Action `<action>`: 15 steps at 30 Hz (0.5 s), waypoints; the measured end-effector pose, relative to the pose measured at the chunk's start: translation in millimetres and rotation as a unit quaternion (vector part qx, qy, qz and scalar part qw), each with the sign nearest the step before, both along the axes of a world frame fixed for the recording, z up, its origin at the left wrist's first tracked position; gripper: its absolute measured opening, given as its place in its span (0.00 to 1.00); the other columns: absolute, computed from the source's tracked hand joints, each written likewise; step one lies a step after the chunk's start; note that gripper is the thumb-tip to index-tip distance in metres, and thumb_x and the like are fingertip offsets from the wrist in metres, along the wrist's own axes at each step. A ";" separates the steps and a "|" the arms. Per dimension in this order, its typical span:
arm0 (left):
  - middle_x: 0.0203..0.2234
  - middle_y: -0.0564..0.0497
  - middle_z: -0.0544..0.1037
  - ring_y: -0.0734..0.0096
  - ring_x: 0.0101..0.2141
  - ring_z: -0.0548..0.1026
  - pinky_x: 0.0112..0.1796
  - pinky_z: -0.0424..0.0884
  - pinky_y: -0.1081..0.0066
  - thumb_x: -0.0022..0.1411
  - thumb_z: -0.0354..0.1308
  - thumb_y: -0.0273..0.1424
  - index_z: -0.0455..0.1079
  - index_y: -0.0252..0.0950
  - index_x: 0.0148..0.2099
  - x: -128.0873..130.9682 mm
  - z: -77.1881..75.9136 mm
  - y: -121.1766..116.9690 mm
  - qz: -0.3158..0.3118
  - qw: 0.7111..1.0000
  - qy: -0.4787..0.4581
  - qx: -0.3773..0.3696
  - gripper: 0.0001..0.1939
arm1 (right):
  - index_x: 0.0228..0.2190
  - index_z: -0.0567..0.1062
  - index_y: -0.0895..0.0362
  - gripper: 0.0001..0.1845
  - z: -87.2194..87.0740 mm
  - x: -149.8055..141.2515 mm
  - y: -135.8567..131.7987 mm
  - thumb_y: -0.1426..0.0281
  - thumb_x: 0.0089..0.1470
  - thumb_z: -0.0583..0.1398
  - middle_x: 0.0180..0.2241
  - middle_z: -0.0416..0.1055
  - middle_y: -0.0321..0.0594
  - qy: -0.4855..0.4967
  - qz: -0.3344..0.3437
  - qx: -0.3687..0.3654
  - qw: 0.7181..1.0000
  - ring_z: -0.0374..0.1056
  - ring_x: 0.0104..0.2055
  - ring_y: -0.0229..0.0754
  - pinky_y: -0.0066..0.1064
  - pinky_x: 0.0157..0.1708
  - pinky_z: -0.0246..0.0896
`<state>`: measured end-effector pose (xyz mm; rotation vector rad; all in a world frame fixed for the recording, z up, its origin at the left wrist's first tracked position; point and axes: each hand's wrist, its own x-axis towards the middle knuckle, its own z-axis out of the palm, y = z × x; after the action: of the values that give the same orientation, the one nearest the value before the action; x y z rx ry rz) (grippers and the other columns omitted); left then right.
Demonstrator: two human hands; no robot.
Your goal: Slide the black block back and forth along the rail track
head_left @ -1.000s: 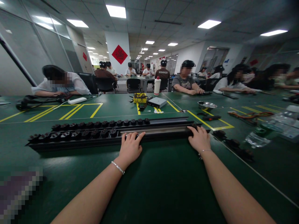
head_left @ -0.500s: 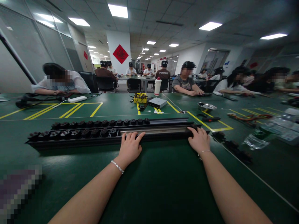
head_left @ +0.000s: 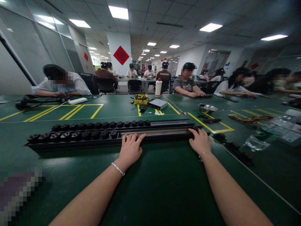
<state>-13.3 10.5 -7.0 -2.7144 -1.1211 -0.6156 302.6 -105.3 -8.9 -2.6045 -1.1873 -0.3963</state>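
Observation:
A long black rail (head_left: 155,138) lies across the table in front of me, with round black socket modules (head_left: 76,135) lined up along its left half and a bare metallic channel to the right. On its near edge, right of the last module, rests my left hand (head_left: 131,147), fingers spread. My right hand (head_left: 200,140) is at the rail's right end, thumb and fingers around a small dark piece (head_left: 195,127), mostly hidden, which looks like another socket module. Behind runs a second rail (head_left: 169,122), also filled with modules on its left part.
More black modules (head_left: 235,147) lie right of my right hand, beside a plastic bottle (head_left: 258,138) and coloured cables (head_left: 252,119). Farther back are a metal bowl (head_left: 208,108), a grey box (head_left: 158,104), a yellow box (head_left: 141,99) and a white bottle (head_left: 158,88). Co-workers sit across the table.
Both hands stay at the same places on the rail. The view has shifted very slightly; nothing else has visibly moved.

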 end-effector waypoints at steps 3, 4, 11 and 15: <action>0.50 0.47 0.69 0.57 0.52 0.64 0.56 0.49 0.53 0.55 0.52 0.29 0.56 0.48 0.62 0.1 0.3 -0.4 0.004 1.000 0.002 -0.002 0.31 | 0.56 0.64 0.48 0.28 0.5 0.0 -0.6 0.69 0.52 0.50 0.59 0.55 0.47 0.001 0.000 0.000 1.000 0.46 0.62 0.54 0.52 0.56 0.49; 0.51 0.47 0.69 0.57 0.52 0.64 0.56 0.49 0.53 0.56 0.52 0.29 0.56 0.48 0.62 0.1 0.3 -0.5 0.004 1.000 0.003 -0.003 0.31 | 0.56 0.64 0.48 0.28 0.4 0.3 -0.7 0.69 0.52 0.50 0.59 0.55 0.47 0.000 -0.001 0.000 1.000 0.46 0.62 0.54 0.52 0.55 0.49; 0.50 0.47 0.69 0.57 0.51 0.64 0.55 0.50 0.53 0.55 0.52 0.29 0.56 0.48 0.62 0.4 0.3 -0.2 0.002 1.000 0.004 -0.003 0.31 | 0.56 0.64 0.48 0.29 -2.6 4.2 -0.2 0.68 0.51 0.51 0.58 0.56 0.47 -0.006 -0.007 0.007 1.000 0.47 0.62 0.55 0.50 0.55 0.51; 0.50 0.47 0.69 0.58 0.51 0.65 0.55 0.50 0.52 0.55 0.52 0.29 0.56 0.48 0.62 0.6 0.6 -0.3 0.003 1.000 0.003 0.001 0.31 | 0.56 0.65 0.48 0.28 -3.0 4.3 -1.0 0.69 0.51 0.51 0.58 0.56 0.47 -0.009 -0.012 0.014 1.000 0.47 0.62 0.55 0.49 0.54 0.52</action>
<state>-12.7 10.2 -6.4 -2.7076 -1.1261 -0.6080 306.9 -106.3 -11.9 -2.5994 -1.1479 -0.4387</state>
